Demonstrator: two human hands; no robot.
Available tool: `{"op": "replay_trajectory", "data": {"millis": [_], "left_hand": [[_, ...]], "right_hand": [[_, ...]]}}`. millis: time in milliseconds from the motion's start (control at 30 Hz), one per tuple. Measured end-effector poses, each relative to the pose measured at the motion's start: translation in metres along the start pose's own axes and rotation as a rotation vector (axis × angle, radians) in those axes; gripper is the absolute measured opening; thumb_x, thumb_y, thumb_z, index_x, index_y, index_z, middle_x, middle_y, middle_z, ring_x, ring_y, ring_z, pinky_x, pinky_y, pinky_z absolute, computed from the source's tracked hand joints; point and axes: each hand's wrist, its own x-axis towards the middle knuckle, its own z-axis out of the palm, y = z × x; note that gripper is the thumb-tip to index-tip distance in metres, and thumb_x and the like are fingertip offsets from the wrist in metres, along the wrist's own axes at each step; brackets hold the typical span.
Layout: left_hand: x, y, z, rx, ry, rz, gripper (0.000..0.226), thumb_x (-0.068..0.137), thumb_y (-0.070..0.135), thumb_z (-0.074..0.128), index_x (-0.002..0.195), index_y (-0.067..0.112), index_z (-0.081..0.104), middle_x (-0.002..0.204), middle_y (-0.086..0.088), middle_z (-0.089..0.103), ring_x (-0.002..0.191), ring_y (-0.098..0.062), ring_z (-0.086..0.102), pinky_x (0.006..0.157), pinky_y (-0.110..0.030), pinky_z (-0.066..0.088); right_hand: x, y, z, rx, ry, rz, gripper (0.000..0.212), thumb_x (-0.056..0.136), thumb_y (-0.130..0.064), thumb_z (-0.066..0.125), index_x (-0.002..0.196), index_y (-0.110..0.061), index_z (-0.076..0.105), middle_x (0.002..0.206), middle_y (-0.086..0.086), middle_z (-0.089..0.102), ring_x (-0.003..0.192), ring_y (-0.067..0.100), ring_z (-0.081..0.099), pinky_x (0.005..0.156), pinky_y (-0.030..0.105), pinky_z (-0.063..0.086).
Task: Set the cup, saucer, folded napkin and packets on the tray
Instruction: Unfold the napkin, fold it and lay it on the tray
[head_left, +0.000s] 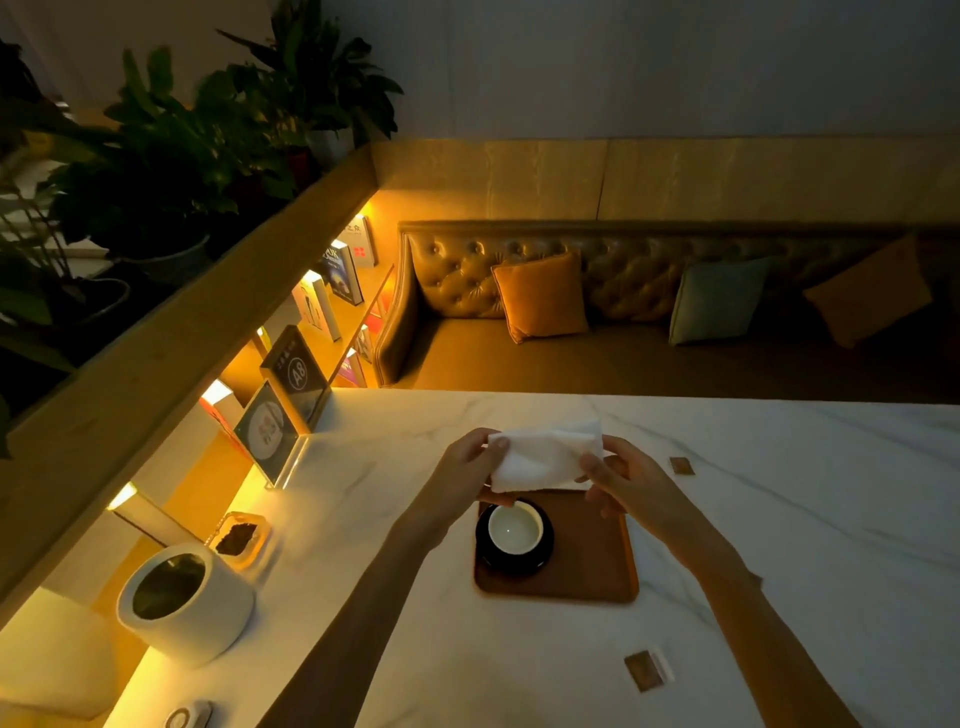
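A brown wooden tray (587, 551) lies on the white marble table. On its left half a white cup (515, 529) stands on a dark saucer (514, 564). Above the tray's far edge both hands hold a white napkin (545, 454): my left hand (465, 475) pinches its left end, my right hand (623, 478) grips its right end. One brown packet (681, 465) lies on the table right of the hands. Another brown packet (645, 670) lies near the front, below the tray.
A white round container (182, 608) and a small dish with dark contents (239, 538) stand at the table's left. Acrylic sign stands (270, 431) sit at the far left corner. A padded bench with cushions (540, 296) runs beyond the table.
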Motion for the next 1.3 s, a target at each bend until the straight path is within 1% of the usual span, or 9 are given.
{"op": "replay_trajectory", "data": {"millis": [200, 333, 467, 567, 667, 767, 900, 1100, 1300], "left_hand": [[0.022, -0.023, 0.022, 0.031, -0.128, -0.015, 0.017, 0.101, 0.028, 0.048, 0.102, 0.026, 0.064, 0.104, 0.001, 0.062, 0.097, -0.019, 0.064, 0.077, -0.036, 0.062], [0.046, -0.041, 0.041, 0.029, -0.134, -0.052, 0.018, 0.101, 0.024, 0.049, 0.104, 0.016, 0.065, 0.096, 0.0, 0.062, 0.092, -0.02, 0.063, 0.078, -0.042, 0.059], [0.081, -0.068, 0.067, 0.056, -0.151, -0.116, 0.016, 0.099, 0.023, 0.05, 0.098, 0.021, 0.066, 0.095, 0.001, 0.064, 0.085, -0.01, 0.064, 0.067, -0.021, 0.054], [0.11, -0.098, 0.095, 0.099, -0.158, -0.197, 0.019, 0.098, 0.018, 0.05, 0.094, 0.024, 0.068, 0.096, -0.001, 0.067, 0.09, -0.017, 0.064, 0.077, -0.035, 0.053], [0.138, -0.129, 0.122, 0.171, -0.152, -0.267, 0.022, 0.096, 0.014, 0.049, 0.092, 0.028, 0.066, 0.091, 0.005, 0.065, 0.088, -0.018, 0.061, 0.077, -0.033, 0.046], [0.163, -0.16, 0.14, 0.293, -0.173, -0.345, 0.021, 0.095, 0.018, 0.045, 0.1, 0.016, 0.065, 0.098, -0.005, 0.065, 0.085, -0.018, 0.058, 0.073, -0.031, 0.043], [0.19, -0.199, 0.158, 0.475, -0.206, -0.381, 0.025, 0.097, 0.017, 0.046, 0.109, 0.006, 0.066, 0.107, -0.012, 0.066, 0.094, -0.024, 0.06, 0.08, -0.035, 0.048], [0.196, -0.246, 0.184, 0.699, -0.226, -0.42, 0.017, 0.098, 0.01, 0.046, 0.112, 0.005, 0.055, 0.11, -0.012, 0.061, 0.099, -0.027, 0.059, 0.08, -0.034, 0.047], [0.186, -0.268, 0.198, 0.873, -0.218, -0.377, 0.022, 0.099, 0.012, 0.045, 0.118, 0.009, 0.055, 0.119, -0.009, 0.056, 0.104, -0.025, 0.057, 0.088, -0.031, 0.048]], "right_hand": [[0.0, 0.026, -0.013, 0.098, -0.025, 0.176, 0.038, 0.077, -0.067, 0.054, 0.103, -0.04, 0.062, 0.083, 0.0, 0.075, 0.076, 0.015, 0.073, 0.06, 0.024, 0.058], [0.007, 0.055, -0.028, 0.214, 0.051, 0.271, 0.045, 0.076, -0.059, 0.058, 0.104, -0.025, 0.068, 0.096, 0.005, 0.075, 0.089, 0.017, 0.073, 0.067, 0.023, 0.059], [0.022, 0.1, -0.048, 0.119, 0.155, 0.332, 0.059, 0.083, -0.054, 0.058, 0.099, 0.002, 0.069, 0.1, 0.029, 0.068, 0.096, 0.035, 0.068, 0.086, 0.047, 0.057], [0.03, 0.142, -0.058, -0.002, 0.198, 0.351, 0.062, 0.086, -0.056, 0.053, 0.087, 0.004, 0.068, 0.083, 0.026, 0.07, 0.083, 0.037, 0.07, 0.081, 0.058, 0.055], [0.045, 0.189, -0.067, -0.053, 0.223, 0.388, 0.055, 0.085, -0.056, 0.054, 0.092, -0.003, 0.069, 0.078, 0.017, 0.071, 0.075, 0.03, 0.07, 0.074, 0.053, 0.058], [0.064, 0.234, -0.072, -0.094, 0.153, 0.47, 0.035, 0.091, -0.04, 0.057, 0.121, -0.022, 0.062, 0.076, 0.0, 0.069, 0.074, 0.015, 0.069, 0.073, 0.035, 0.061], [0.083, 0.29, -0.067, -0.21, 0.02, 0.581, 0.03, 0.094, -0.031, 0.055, 0.115, -0.013, 0.065, 0.077, -0.007, 0.065, 0.071, 0.007, 0.063, 0.063, 0.019, 0.049], [0.081, 0.336, -0.048, -0.282, -0.025, 0.669, 0.028, 0.095, -0.033, 0.052, 0.109, -0.011, 0.061, 0.086, -0.001, 0.063, 0.075, 0.011, 0.059, 0.058, 0.015, 0.041], [0.071, 0.348, -0.034, -0.421, 0.016, 0.587, 0.034, 0.092, -0.038, 0.054, 0.12, -0.019, 0.052, 0.112, 0.003, 0.061, 0.096, 0.017, 0.063, 0.074, 0.024, 0.054]]}}
